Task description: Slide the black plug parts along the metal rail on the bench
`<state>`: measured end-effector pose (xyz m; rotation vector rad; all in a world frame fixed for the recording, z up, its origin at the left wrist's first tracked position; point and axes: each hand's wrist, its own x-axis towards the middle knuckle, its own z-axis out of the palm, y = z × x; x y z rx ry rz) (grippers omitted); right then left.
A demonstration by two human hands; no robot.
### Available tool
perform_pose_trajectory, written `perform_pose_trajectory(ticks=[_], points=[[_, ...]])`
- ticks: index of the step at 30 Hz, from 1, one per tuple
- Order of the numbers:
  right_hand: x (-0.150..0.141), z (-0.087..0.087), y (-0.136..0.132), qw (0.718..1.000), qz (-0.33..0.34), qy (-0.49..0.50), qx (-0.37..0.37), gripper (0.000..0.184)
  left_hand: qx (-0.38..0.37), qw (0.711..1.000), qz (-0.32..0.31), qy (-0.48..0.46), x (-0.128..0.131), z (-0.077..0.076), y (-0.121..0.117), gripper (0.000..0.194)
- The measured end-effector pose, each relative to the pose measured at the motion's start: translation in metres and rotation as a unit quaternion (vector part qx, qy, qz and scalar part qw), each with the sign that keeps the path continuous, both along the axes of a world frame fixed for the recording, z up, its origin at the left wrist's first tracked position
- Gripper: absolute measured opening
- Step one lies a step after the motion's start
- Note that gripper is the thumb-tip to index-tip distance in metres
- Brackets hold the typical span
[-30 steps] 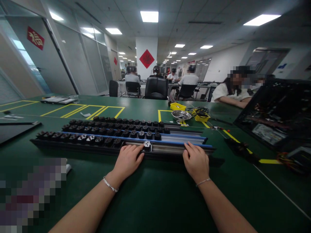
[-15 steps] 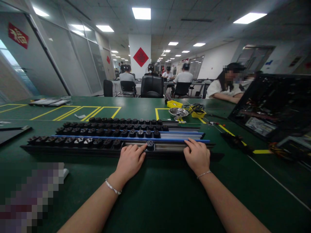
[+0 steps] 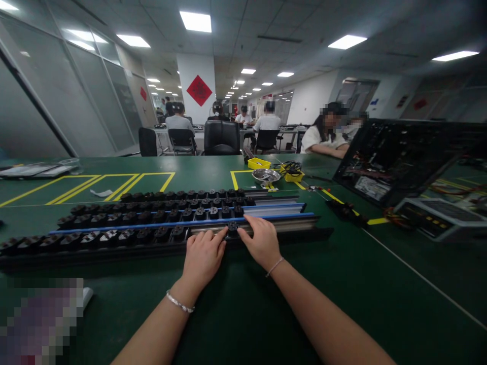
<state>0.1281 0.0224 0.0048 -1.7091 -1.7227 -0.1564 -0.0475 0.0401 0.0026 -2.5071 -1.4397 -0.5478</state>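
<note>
A black socket module (image 3: 233, 228) sits in the front rail (image 3: 304, 234), apart from the row of similar black modules (image 3: 144, 235) at its left. My left hand (image 3: 205, 253) lies over the front rail, its index finger stretched out to the module's left side; thumb and index are apart. My right hand (image 3: 263, 242) comes in from the right, with the thumb at the module's right side and the index finger on the blue strip (image 3: 297, 216) behind. Neither hand is wrapped round the module. My fingertips partly cover its edges.
More rails with black modules lie behind the front one. Farther back are a metal bowl (image 3: 266, 175) and yellow trays (image 3: 259, 163). An opened black computer case (image 3: 384, 157) and a grey power supply unit (image 3: 441, 218) stand at right. A person (image 3: 323, 137) sits beyond.
My right hand has moved left along the rail to the lone module. My left hand keeps its index finger at that module. The view has turned to the right.
</note>
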Motion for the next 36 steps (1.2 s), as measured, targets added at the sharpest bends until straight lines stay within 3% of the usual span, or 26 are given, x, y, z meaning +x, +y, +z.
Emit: perform_pose_trajectory(ticks=[6,24,29,36], points=[[-0.031,-0.003,0.005,1.000,0.002,0.029,0.011,0.032,0.013,1.000,-0.002,-0.006,0.000,-0.003,0.002,0.039],[-0.027,-0.005,0.007,0.999,-0.014,0.047,0.017,0.030,0.035,0.997,0.026,-0.061,0.006,-0.006,0.002,0.042],[-0.027,-0.005,0.007,0.999,-0.018,0.041,0.019,0.030,0.056,0.997,-0.006,-0.056,0.007,-0.009,0.004,0.043],[-0.024,-0.006,0.007,0.999,-0.027,0.027,0.031,0.031,0.046,0.997,-0.004,-0.064,0.007,-0.011,0.004,0.043]])
